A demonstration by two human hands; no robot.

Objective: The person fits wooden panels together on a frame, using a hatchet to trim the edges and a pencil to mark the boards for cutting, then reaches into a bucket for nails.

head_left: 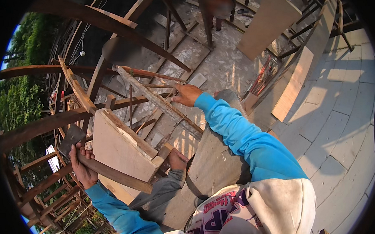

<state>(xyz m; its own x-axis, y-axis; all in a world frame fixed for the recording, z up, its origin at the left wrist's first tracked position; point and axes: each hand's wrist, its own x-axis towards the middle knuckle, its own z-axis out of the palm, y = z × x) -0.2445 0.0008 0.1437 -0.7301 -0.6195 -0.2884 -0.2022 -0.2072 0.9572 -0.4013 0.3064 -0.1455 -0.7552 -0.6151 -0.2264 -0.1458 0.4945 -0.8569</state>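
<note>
My left hand [83, 167] is closed around the upper part of an axe's handle, just below the head. The axe [115, 174] has a dark, wedge-shaped metal head and a long, curved wooden handle that slants down to the right over a pale plywood panel [120, 141]. My right hand [187, 95] is stretched forward with its fingers slightly bent and apart. Its fingertips are beside a rough, pale-edged wooden beam [161, 100]; whether they touch it I cannot tell. A wooden block [163, 153] stands at the panel's right corner, near my bare foot [177, 158].
Dark curved beams [42, 122] cross the left side, with trees [21, 86] beyond. Through the framework, a dusty floor [222, 73] lies below. A plywood sheet [269, 25] leans at the far right. Grey planking [340, 118] extends along the right. Another person [218, 6] is at the top.
</note>
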